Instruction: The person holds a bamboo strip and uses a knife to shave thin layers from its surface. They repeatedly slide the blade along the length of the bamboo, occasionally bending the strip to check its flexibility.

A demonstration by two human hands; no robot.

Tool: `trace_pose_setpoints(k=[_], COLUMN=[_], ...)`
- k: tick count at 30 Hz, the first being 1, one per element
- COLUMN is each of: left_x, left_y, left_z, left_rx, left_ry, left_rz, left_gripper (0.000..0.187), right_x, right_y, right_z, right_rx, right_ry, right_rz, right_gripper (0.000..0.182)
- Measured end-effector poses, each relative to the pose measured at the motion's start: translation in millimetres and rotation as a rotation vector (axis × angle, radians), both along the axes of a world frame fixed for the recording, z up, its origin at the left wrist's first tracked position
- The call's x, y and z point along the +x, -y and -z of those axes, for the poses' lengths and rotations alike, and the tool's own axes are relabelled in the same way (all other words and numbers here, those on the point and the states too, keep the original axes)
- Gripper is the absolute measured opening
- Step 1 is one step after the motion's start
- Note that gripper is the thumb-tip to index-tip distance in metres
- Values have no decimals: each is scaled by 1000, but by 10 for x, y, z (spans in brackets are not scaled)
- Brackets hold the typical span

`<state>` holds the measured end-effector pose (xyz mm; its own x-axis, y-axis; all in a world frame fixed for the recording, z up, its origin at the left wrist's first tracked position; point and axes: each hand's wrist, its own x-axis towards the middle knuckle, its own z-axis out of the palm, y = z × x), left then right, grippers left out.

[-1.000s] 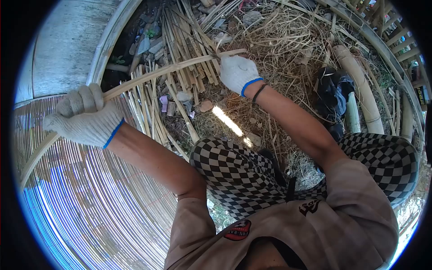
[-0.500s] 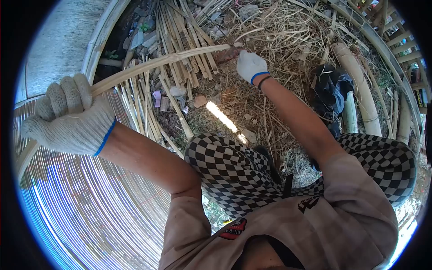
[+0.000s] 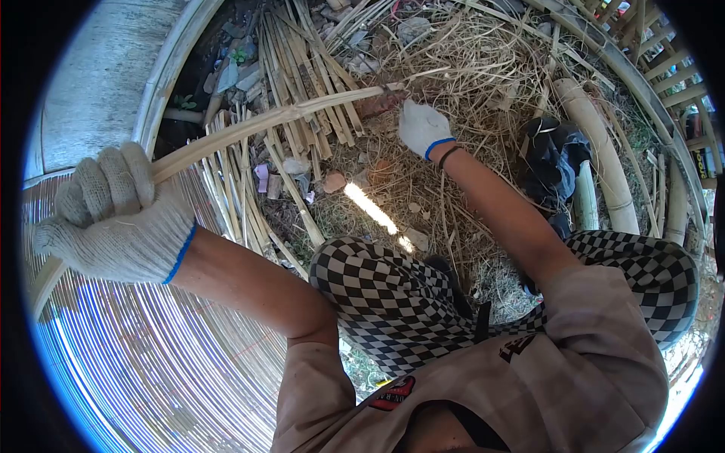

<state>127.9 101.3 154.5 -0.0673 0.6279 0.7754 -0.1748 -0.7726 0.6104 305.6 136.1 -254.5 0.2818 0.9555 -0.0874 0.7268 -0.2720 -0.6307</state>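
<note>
My left hand, in a white knitted glove with a blue cuff, is wrapped round a long pale bamboo strip. The strip arches from behind the left fist across to the top middle, where a thin sliver lifts off its far end. Beside that end is my right hand, gloved too and closed, knuckles up. A dark reddish-brown piece shows just left of the right fist, under the strip; I cannot tell whether it is a blade held in that hand.
Split bamboo sticks lie in a heap at the upper left. Curly shavings cover the ground. A black plastic bag and thick bamboo poles lie to the right. A slatted bamboo surface is at lower left, a grey panel above it.
Both hands and the strip sit slightly lower in view. The sliver at the strip's far end has swung from curling upward to lying flatter, toward the right.
</note>
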Motion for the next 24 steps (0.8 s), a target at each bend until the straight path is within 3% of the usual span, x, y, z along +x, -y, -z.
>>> trace_pose_setpoints(k=[1,2,5,7,11,12,13,14,16,17,18,21,22,24], left_x=[-20,-42,-86,-153,46,42,38,-205,-411,-426,-427,-433,-337,-188], left_y=[1,2,-58,-31,9,2,-6,-85,-122,-138,-173,-160,-110,-50], left_z=[3,8,-24,-8,27,25,21,-2,19,37,10,-16,-13,4], left_rx=[-2,-9,-2,-19,-19,-31,-43,-41,-47,-54,-55,-90,-77,-73], left_ry=[9,6,-10,-43,36,29,21,-48,-102,-89,-84,-59,-40,-27], left_rz=[-45,-7,167,325,-312,-256,-200,43,320,356,404,426,298,215], left_gripper=[60,60,60,59,58,58,57,56,55,55,55,55,55,55], right_x=[-33,93,260,196,-43,-68,-47,19,236,349,405,369,296,219], right_y=[116,10,-113,116,407,427,380,308,114,14,-28,102,168,182], right_z=[0,192,37,-471,-870,-907,-758,-459,377,678,561,-293,-424,-499], right_rx=[20,-109,-242,-91,258,345,260,175,69,52,-56,-3,161,170], right_ry=[-59,-90,-48,-53,7,23,-3,-29,-26,1,18,34,51,47], right_rz=[79,47,-95,-65,-132,-168,-145,-124,-57,-6,-74,-137,-150,-151], right_gripper=[28,28,27,23,24,26,26,27,26,27,30,27,25,23])
